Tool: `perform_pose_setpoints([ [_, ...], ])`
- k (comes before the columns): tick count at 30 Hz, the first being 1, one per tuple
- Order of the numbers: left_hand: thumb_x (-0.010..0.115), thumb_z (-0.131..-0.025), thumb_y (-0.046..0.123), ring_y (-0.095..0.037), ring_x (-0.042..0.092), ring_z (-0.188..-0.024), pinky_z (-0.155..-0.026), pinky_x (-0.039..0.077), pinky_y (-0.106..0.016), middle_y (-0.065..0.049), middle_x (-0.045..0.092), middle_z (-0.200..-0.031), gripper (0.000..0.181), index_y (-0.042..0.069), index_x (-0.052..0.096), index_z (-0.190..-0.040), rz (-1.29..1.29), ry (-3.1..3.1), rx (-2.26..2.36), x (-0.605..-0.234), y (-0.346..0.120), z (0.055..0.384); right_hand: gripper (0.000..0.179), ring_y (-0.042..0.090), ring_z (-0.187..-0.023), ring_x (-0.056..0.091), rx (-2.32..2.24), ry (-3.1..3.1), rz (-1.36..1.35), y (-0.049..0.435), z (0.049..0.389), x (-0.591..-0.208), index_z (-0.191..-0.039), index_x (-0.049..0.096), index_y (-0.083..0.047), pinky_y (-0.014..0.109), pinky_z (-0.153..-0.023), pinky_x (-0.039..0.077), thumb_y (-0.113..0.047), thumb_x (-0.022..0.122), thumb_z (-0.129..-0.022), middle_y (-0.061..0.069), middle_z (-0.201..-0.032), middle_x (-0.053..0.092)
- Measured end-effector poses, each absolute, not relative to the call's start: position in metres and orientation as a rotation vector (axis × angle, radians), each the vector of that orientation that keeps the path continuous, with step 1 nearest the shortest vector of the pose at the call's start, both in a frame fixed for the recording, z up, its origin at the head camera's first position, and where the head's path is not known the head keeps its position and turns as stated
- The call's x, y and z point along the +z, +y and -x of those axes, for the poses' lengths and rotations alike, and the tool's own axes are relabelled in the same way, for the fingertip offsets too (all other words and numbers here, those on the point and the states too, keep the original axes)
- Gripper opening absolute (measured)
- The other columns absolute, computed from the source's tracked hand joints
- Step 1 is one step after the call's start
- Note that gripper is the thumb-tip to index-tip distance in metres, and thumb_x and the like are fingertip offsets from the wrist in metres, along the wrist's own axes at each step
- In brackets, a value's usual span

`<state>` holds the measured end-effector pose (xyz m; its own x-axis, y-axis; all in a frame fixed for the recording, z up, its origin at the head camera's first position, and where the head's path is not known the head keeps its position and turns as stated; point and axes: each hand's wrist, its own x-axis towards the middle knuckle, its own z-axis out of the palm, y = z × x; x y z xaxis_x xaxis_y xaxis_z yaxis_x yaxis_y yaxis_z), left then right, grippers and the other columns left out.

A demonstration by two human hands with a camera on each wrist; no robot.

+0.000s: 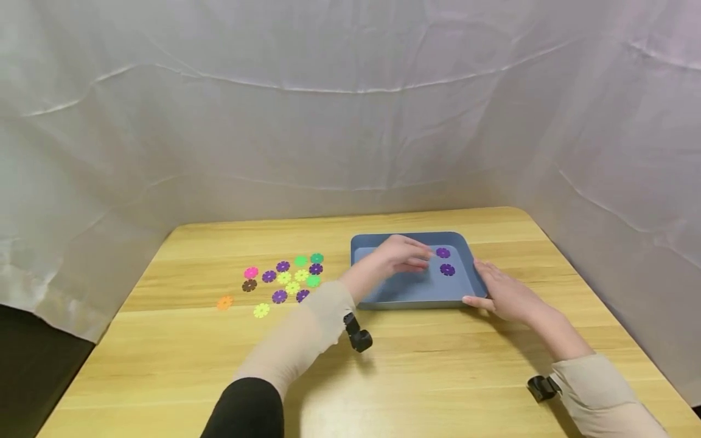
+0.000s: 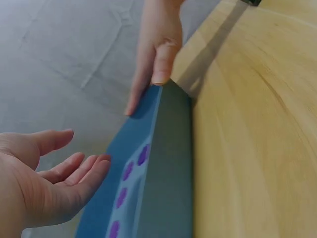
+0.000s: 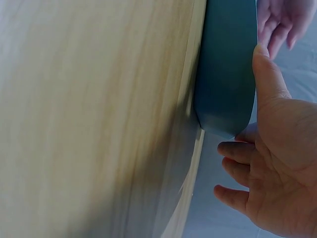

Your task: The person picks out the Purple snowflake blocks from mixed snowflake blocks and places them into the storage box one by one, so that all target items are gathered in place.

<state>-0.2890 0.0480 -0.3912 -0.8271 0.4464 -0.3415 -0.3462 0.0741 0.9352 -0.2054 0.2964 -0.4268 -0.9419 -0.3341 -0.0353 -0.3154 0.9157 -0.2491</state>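
Note:
A blue-grey rectangular tray (image 1: pixel 427 295) lies on the table, with purple snowflake discs (image 1: pixel 447 269) near its right end. Over the tray hovers my left hand (image 1: pixel 402 252); its thumb and fingers are apart and hold nothing in the left wrist view. My right hand (image 1: pixel 509 295) grips the tray's near right corner, thumb at the front edge and fingers along the right side. In the right wrist view, the thumb of that hand (image 3: pixel 287 158) lies against the tray wall (image 3: pixel 228 64). Part of the tray floor is hidden behind my left hand.
Left of the tray, several loose discs lie scattered, among them a pink disc (image 1: pixel 251 272), a brown disc (image 1: pixel 249 285), an orange disc (image 1: pixel 224 302) and a yellow disc (image 1: pixel 261 310). A pale cloth (image 1: pixel 350 134) hangs behind the wooden table (image 1: pixel 427 377).

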Motion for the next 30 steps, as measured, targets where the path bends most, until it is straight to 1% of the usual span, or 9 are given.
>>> perform_pose_setpoints([
  [5,0.065,-0.093,0.014,-0.037,0.058,-0.123,-0.104,0.048,-0.046,-0.019,0.062,-0.131,0.038,-0.001,0.060,-0.127,-0.154,1.849,1.763,-0.377,0.015,0.286,0.097,0.052,-0.141,0.023,-0.366,3.003,0.525,0.298,0.206,-0.425,-0.149,0.020,0.012,0.062,-0.115,0.023,-0.058,0.055,-0.092,0.034,-0.154,0.022],
  [9,0.062,-0.096,0.018,-0.036,0.058,-0.124,-0.106,0.047,-0.048,-0.016,0.063,-0.130,0.037,0.003,0.059,-0.129,-0.203,1.931,1.710,-0.371,-0.016,0.283,0.098,0.052,-0.142,0.023,-0.366,3.001,0.520,0.299,0.206,-0.425,-0.149,0.019,0.012,0.061,-0.116,0.023,-0.059,0.054,-0.092,0.034,-0.154,0.022],
  [13,0.059,-0.097,0.021,-0.036,0.057,-0.125,-0.108,0.044,-0.051,-0.016,0.062,-0.131,0.038,0.005,0.055,-0.132,-0.260,2.009,1.663,-0.364,-0.050,0.277,0.098,0.052,-0.141,0.023,-0.376,3.002,0.521,0.300,0.205,-0.425,-0.149,0.019,0.013,0.062,-0.115,0.023,-0.059,0.055,-0.091,0.034,-0.154,0.022],
  [18,0.059,-0.097,0.024,-0.034,0.059,-0.122,-0.105,0.047,-0.048,-0.015,0.061,-0.132,0.042,0.005,0.053,-0.133,-0.292,2.101,1.615,-0.360,-0.091,0.267,0.098,0.052,-0.142,0.022,-0.377,3.000,0.518,0.302,0.204,-0.425,-0.149,0.019,0.012,0.062,-0.116,0.022,-0.059,0.053,-0.092,0.034,-0.154,0.022],
  [20,0.059,-0.096,0.024,-0.031,0.061,-0.120,-0.104,0.048,-0.047,-0.016,0.059,-0.134,0.042,0.005,0.054,-0.133,-0.294,2.127,1.602,-0.360,-0.106,0.262,0.098,0.052,-0.141,0.022,-0.376,2.999,0.519,0.302,0.204,-0.425,-0.149,0.018,0.012,0.062,-0.115,0.022,-0.059,0.053,-0.092,0.035,-0.154,0.022],
  [23,0.060,-0.096,0.023,-0.028,0.063,-0.116,-0.104,0.048,-0.049,-0.018,0.058,-0.136,0.043,0.005,0.053,-0.134,-0.290,2.163,1.602,-0.364,-0.125,0.255,0.098,0.052,-0.141,0.023,-0.374,3.000,0.521,0.301,0.204,-0.425,-0.149,0.019,0.012,0.062,-0.115,0.022,-0.059,0.054,-0.092,0.035,-0.154,0.023],
  [24,0.060,-0.096,0.022,-0.029,0.062,-0.116,-0.104,0.047,-0.050,-0.019,0.057,-0.135,0.043,0.005,0.053,-0.134,-0.288,2.174,1.605,-0.365,-0.131,0.253,0.098,0.053,-0.141,0.023,-0.373,3.001,0.525,0.301,0.204,-0.425,-0.149,0.019,0.013,0.062,-0.115,0.022,-0.058,0.054,-0.092,0.035,-0.153,0.023],
  [27,0.060,-0.097,0.021,-0.034,0.059,-0.118,-0.104,0.047,-0.051,-0.020,0.058,-0.131,0.042,0.005,0.052,-0.134,-0.285,2.228,1.590,-0.373,-0.149,0.246,0.097,0.052,-0.141,0.023,-0.371,3.002,0.529,0.300,0.203,-0.425,-0.148,0.020,0.013,0.062,-0.116,0.022,-0.058,0.054,-0.092,0.035,-0.153,0.023],
  [30,0.060,-0.096,0.021,-0.035,0.058,-0.114,-0.100,0.049,-0.049,-0.017,0.059,-0.122,0.042,0.004,0.053,-0.134,-0.291,2.322,1.523,-0.383,-0.164,0.239,0.097,0.053,-0.141,0.023,-0.369,3.004,0.529,0.300,0.203,-0.425,-0.148,0.020,0.013,0.062,-0.115,0.023,-0.058,0.054,-0.092,0.035,-0.153,0.023],
])
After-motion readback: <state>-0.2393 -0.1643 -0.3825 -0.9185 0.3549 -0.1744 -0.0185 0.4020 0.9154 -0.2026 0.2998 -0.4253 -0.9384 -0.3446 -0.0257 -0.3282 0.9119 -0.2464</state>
